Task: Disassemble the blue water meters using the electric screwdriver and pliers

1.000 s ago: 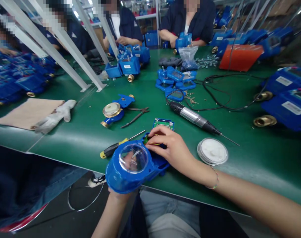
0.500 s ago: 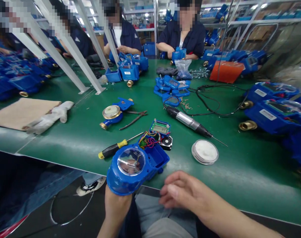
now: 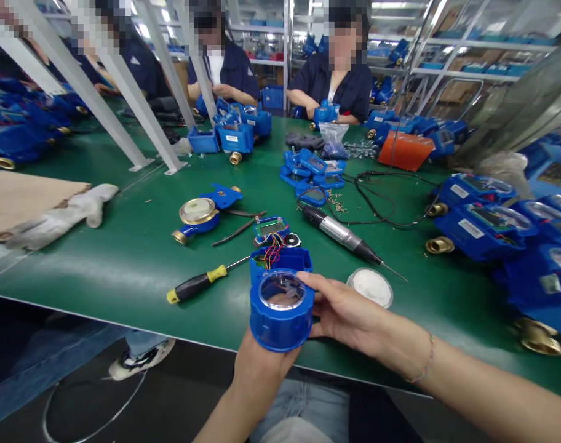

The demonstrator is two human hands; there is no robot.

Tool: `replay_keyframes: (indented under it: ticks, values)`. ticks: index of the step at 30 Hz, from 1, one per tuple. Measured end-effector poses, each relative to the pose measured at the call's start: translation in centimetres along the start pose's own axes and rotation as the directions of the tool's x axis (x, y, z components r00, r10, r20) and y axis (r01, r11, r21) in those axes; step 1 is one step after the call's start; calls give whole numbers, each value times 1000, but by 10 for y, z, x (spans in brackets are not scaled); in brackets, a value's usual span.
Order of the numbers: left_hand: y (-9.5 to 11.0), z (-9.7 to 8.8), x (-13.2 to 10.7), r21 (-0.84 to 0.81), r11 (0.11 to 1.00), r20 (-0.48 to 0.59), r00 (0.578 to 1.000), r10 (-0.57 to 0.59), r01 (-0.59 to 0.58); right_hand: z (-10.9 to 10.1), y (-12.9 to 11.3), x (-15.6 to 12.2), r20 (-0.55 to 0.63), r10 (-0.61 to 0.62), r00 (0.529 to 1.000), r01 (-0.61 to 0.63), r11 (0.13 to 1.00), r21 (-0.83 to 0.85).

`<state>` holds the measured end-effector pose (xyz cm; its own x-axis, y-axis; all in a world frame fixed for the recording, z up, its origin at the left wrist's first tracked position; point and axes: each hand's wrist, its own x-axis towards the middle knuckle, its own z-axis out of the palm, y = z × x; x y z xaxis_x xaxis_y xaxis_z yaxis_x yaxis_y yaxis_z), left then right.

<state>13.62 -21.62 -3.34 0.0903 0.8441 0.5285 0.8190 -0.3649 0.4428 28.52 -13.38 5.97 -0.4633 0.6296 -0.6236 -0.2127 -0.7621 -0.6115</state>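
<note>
While atop left hand (image 3: 261, 364), blue housing (image 3: 280, 311)

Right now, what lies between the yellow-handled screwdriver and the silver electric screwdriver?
In the head view, a small display board with coloured wires running into the blue housing, held by the left hand and right hand.

Glossy plastic, bare metal, matt green mat (image 3: 123, 258).
The housing (image 3: 280, 320) is smooth blue plastic with a clear, shiny window; the power driver (image 3: 340, 232) at one o'clock shows satin metal, the meter (image 3: 198, 212) at eleven gleams brass, the glove (image 3: 63, 212) at ten is white cloth.
</note>
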Motion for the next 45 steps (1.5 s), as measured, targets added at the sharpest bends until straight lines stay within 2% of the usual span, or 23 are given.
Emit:
replay_keyframes:
  ticks: [2, 5, 9, 11, 14, 16, 17, 20, 22, 25, 27, 28, 32, 35, 38, 40, 42, 45]
  values:
    - [4, -4, 5, 27, 996, 16, 996, 87, -87, -5, -10, 0, -16, -20, 1000, 19, 999, -43]
    - [5, -15, 6, 105, 953, 109, 956, 273, -284, -10, -15, -5, -59, -57, 997, 52, 994, -94]
    - [0, -27, 0, 117, 910, 216, 904, 368, -399, -12, -12, -15, -116, -70, 991, 55, 991, -126]
    - [-5, -34, -2, 123, 873, 295, 857, 422, -472, -15, -14, -18, -176, -125, 976, 97, 982, -161]
    - [-17, -49, 2, 106, 802, 385, 768, 512, -588, -24, -25, -17, -248, -351, 903, 279, 918, -281]
    - [-27, -62, 6, 80, 784, 376, 747, 548, -616, -33, -33, -13, -238, -509, 827, 397, 829, -394]
    - [-34, -69, 9, 78, 795, 354, 763, 542, -601, -37, -35, -11, -223, -567, 793, 434, 783, -446]
    - [-59, -85, 18, 131, 898, 242, 892, 382, -420, -46, -35, -8, -195, -663, 723, 494, 694, -524]
    - [-78, -91, 28, 162, 954, 207, 954, 217, -252, -47, -30, -8, -186, -682, 708, 520, 681, -515]
    - [-107, -92, 55, 244, 967, 72, 996, 50, -66, -43, -22, -9, -202, -660, 724, 524, 716, -461]
    - [-124, -88, 79, 313, 950, 69, 997, -19, -3, -39, -18, -9, -221, -617, 755, 497, 759, -422]
    - [-132, -85, 91, 343, 939, 104, 994, -29, -9, -37, -16, -10, -227, -596, 770, 481, 776, -408]
    - [-158, -60, 134, 334, 935, 304, 952, 14, -120, -34, -9, -13, -230, -546, 805, 434, 808, -399]
    - [-170, -32, 156, 323, 931, 378, 925, 39, -171, -36, -8, -16, -222, -543, 810, 434, 809, -397]
    - [-177, -6, 169, 332, 927, 402, 915, 28, -174, -40, -9, -21, -221, -555, 802, 448, 804, -391]
    - [-179, 4, 174, 346, 924, 401, 916, 9, -161, -43, -10, -23, -225, -559, 798, 450, 802, -394]
    - [-180, 8, 175, 355, 920, 400, 917, 12, -167, -47, -9, -24, -238, -551, 800, 441, 808, -390]
    - [-183, 5, 170, 342, 913, 418, 906, 65, -223, -49, -6, -23, -269, -537, 800, 433, 826, -362]
